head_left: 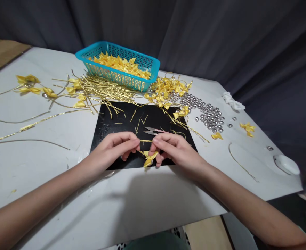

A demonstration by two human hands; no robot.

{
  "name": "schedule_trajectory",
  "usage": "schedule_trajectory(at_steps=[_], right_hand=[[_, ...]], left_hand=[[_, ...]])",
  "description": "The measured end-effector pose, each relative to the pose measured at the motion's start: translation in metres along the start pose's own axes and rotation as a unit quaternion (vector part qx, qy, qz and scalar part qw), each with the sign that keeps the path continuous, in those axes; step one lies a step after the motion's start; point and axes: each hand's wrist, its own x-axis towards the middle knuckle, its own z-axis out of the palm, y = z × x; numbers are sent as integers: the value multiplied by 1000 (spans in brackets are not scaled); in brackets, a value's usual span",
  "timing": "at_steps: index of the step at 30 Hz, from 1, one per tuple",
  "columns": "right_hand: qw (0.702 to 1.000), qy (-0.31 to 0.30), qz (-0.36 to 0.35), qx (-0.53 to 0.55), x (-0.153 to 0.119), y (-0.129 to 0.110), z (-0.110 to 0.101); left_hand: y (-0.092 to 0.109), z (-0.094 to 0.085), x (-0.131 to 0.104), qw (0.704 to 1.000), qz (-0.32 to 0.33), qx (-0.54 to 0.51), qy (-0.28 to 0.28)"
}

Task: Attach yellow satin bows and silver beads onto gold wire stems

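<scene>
A short stretch of gold cord (146, 141) runs straight between my two hands above the black mat (111, 119). My left hand (121, 146) pinches one end of it between thumb and forefinger. Opposite, my right hand (170, 147) grips the cord in the same way. Just below the cord hangs a yellow ribbon bow (149, 160), close against the curled fingers of my right hand; how it is joined to the cord is hidden. Behind my hands lie thread snips (155, 132) with their blades apart, among bits of cut cord.
At the back stands a blue basket (156, 67) of yellow ribbon bows. A bundle of gold cords (108, 88) lies before it. Silver beads (211, 116) and finished-looking bows (168, 86) spread to the right. A white computer mouse (287, 164) sits near the right edge.
</scene>
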Motion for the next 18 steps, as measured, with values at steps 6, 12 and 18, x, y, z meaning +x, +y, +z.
schedule_trajectory(at_steps=[6, 12, 18], right_hand=[[978, -67, 62, 187, 0, 3, -2], [941, -10, 95, 325, 3, 0, -1], [923, 34, 156, 351, 5, -3, -1]], left_hand=[[-3, 8, 1, 1000, -4, -17, 23], [0, 18, -6, 989, 57, 21, 138], [5, 25, -8, 996, -20, 42, 71]])
